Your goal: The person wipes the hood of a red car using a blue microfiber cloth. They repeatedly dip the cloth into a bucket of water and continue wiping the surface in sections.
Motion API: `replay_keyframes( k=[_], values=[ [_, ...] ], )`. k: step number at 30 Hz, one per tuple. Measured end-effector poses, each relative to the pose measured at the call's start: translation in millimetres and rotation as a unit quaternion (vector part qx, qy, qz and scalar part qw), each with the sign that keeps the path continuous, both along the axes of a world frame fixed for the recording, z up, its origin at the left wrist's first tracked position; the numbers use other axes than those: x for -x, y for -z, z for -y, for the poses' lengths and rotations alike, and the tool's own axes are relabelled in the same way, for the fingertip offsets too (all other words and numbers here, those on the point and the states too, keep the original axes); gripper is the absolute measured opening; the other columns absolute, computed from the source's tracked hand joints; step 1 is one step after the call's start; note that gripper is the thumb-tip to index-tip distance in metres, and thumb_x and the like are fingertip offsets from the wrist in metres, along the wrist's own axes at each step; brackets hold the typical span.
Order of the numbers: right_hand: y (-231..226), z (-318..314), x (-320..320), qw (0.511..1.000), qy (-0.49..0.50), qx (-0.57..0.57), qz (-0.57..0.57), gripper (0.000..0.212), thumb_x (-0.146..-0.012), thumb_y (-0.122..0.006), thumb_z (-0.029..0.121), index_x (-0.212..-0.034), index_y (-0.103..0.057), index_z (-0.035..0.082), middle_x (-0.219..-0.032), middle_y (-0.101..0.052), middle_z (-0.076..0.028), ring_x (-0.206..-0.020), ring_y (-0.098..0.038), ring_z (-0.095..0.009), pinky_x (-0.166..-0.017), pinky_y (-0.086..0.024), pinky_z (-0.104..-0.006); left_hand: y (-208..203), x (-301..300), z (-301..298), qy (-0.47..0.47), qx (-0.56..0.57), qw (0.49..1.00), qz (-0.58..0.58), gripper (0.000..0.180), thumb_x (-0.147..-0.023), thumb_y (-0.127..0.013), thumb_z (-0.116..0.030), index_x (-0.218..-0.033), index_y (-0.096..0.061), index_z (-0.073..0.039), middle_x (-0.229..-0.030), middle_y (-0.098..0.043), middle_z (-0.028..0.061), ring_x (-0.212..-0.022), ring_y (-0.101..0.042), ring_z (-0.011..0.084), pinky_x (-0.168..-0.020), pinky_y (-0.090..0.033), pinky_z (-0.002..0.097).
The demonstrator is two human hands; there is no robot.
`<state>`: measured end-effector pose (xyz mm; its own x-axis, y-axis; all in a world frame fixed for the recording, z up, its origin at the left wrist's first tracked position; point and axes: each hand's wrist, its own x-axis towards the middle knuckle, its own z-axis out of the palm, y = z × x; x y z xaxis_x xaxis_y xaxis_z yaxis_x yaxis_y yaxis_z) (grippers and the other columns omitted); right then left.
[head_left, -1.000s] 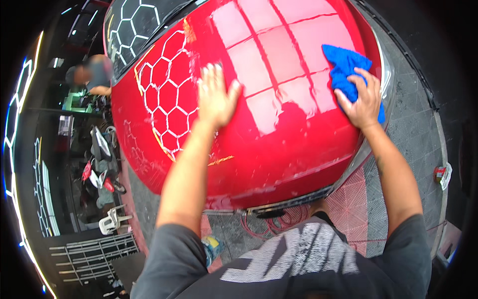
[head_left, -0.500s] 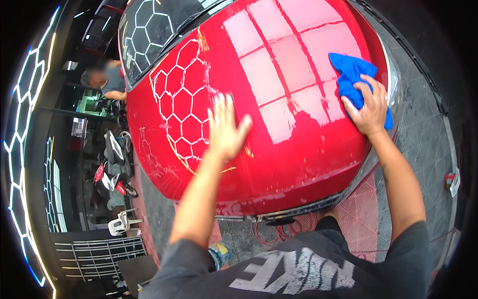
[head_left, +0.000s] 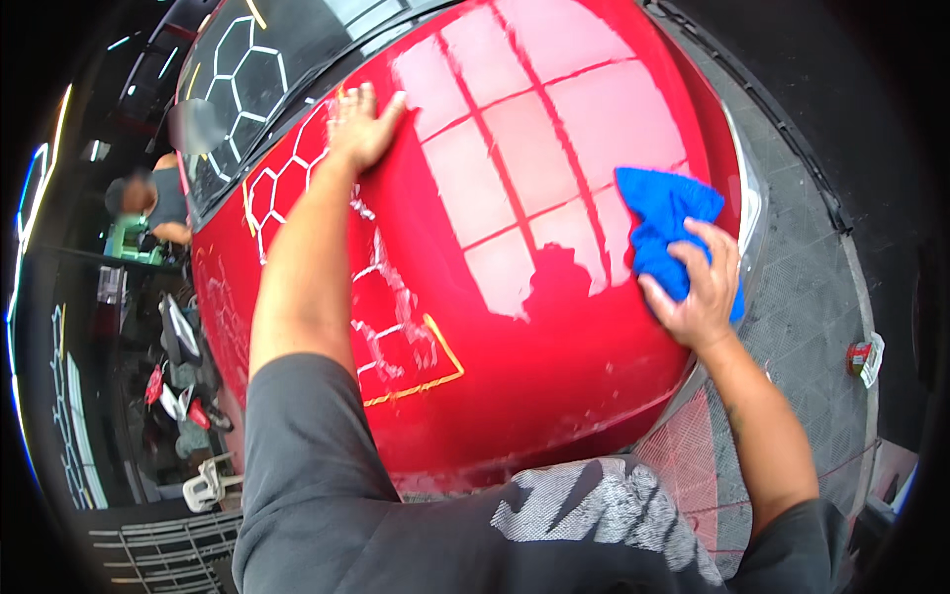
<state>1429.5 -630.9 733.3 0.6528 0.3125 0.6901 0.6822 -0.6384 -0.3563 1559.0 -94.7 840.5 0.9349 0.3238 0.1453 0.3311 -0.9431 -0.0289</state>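
Note:
Spread out beneath both arms is the glossy red hood [head_left: 554, 376] of a car, with hexagonal and square light reflections on it. My left hand [head_left: 364, 131] lies flat on the hood near the windshield edge, fingers stretched and holding nothing. At the front right of the hood, my right hand [head_left: 705, 287] has its fingers curled over a bunched blue microfiber cloth [head_left: 661, 223], which rests on the paint. Part of the cloth is hidden under the palm.
The windshield [head_left: 297, 40] with its wiper lies beyond the hood. Another person [head_left: 158, 203] is at the far left, near a motorcycle [head_left: 178, 401] and a white plastic chair [head_left: 210, 483]. A red container [head_left: 857, 358] stands on the right floor.
My left hand has slid from mid-hood farther up toward the windshield, the arm now stretched out. My right hand stays on the cloth. The view has shifted as I lean over.

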Motion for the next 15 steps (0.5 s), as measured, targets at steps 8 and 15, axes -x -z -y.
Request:
replay_keyframes(
  k=[8, 15],
  values=[
    [9.5, 1.1, -1.4, 0.997, 0.057, 0.003, 0.056, 0.044, -0.084, -0.090, 0.040, -0.115, -0.071, 0.015, -0.137, -0.066, -0.011, -0.121, -0.061, -0.038, -0.104, -0.049, -0.0515, 68.7, 351.0, 228.3, 0.092, 0.006, 0.996, -0.018, 0.106, -0.102, -0.056, -0.068, -0.172, -0.020, 0.004, -0.179, -0.014, 0.0318, -0.169, -0.009, 0.0449, -0.134, -0.006, 0.0614],
    [12.8, -3.7, -1.0, 0.996, 0.082, 0.011, 0.038, 0.045, -0.086, -0.087, 0.046, -0.117, -0.072, 0.017, -0.139, -0.065, -0.009, -0.126, -0.060, -0.036, -0.105, -0.049, -0.0512, 116.4, 497.3, 266.4, 0.101, 0.052, 0.992, -0.061, 0.109, -0.097, -0.067, -0.063, -0.172, -0.023, 0.002, -0.178, -0.017, 0.0335, -0.167, -0.012, 0.0502, -0.132, -0.007, 0.0672]
  ],
)
